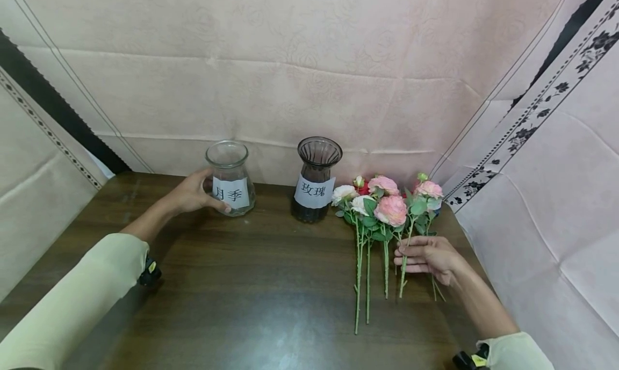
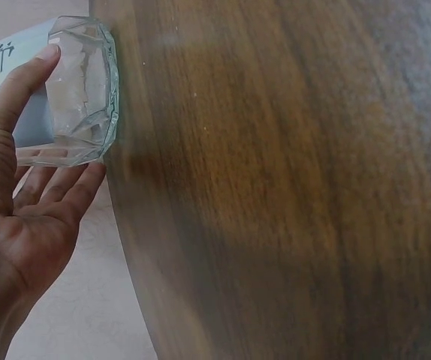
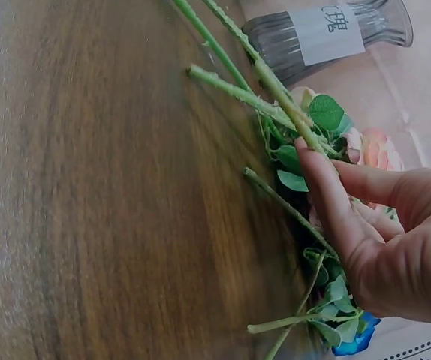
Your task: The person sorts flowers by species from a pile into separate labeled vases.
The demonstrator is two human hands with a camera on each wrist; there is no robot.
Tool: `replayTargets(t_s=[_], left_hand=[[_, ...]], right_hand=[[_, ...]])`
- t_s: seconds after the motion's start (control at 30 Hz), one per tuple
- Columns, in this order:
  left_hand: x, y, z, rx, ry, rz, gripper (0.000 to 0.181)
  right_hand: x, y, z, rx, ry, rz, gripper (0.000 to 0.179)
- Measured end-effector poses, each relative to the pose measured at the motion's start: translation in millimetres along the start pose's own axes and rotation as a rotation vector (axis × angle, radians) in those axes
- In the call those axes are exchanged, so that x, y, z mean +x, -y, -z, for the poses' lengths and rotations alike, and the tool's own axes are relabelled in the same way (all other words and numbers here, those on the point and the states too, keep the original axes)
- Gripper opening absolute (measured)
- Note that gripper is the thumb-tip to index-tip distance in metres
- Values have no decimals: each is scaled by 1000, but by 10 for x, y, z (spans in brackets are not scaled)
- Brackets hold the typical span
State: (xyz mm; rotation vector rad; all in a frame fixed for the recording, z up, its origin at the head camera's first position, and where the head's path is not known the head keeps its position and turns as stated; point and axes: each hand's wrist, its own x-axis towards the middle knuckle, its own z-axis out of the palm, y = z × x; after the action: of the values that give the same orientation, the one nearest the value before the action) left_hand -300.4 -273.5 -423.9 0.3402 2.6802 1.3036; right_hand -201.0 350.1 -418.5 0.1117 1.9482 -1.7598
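Observation:
At the left, my left hand (image 1: 193, 193) grips a clear glass vase (image 1: 244, 176), thumb across its paper label and fingers round the back. The left wrist view shows the vase's faceted base (image 2: 84, 90) beside the hand. To the right, my right hand (image 1: 432, 256) pinches the green stem (image 1: 403, 281) of a pink flower among several others. Pink blooms (image 1: 390, 210), white blooms (image 1: 344, 193) and a partly hidden red one lie bunched, their stems pointing toward me. In the right wrist view the thumb and fingertips are right at the stems (image 3: 268, 79).
A dark grey glass vase (image 1: 311, 211) with a white label stands upright between the clear vase and the flowers. A blue bloom (image 3: 358, 335) shows at the bunch's edge. Pale cloth (image 1: 290, 101) hangs behind and beside the brown wooden table (image 1: 232, 300).

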Motion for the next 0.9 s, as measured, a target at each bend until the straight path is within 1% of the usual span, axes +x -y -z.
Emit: replayTargets(t_s=[0.2, 0.33, 0.4, 0.53, 0.67, 0.8, 0.9], left_hand=[[15, 23, -2, 14, -7, 7, 103], [15, 26, 2, 13, -10, 7, 103], [13, 24, 3, 10, -9, 9, 102], [10, 18, 4, 5, -5, 11, 102], [10, 13, 4, 4, -3, 3, 102], [14, 9, 2, 6, -3, 5, 103], [19, 10, -2, -1, 1, 8, 105]], right_hand=[[-35, 61, -80, 17, -106, 57, 25], [-49, 98, -118, 34, -153, 104, 23], [-49, 105, -122, 62, -161, 133, 21], [-42, 101, -112, 160, -172, 180, 14], [-33, 93, -107, 250, -180, 249, 18], [-13, 103, -127, 311, -196, 331, 20], [1, 120, -158, 346, -203, 371, 19]])
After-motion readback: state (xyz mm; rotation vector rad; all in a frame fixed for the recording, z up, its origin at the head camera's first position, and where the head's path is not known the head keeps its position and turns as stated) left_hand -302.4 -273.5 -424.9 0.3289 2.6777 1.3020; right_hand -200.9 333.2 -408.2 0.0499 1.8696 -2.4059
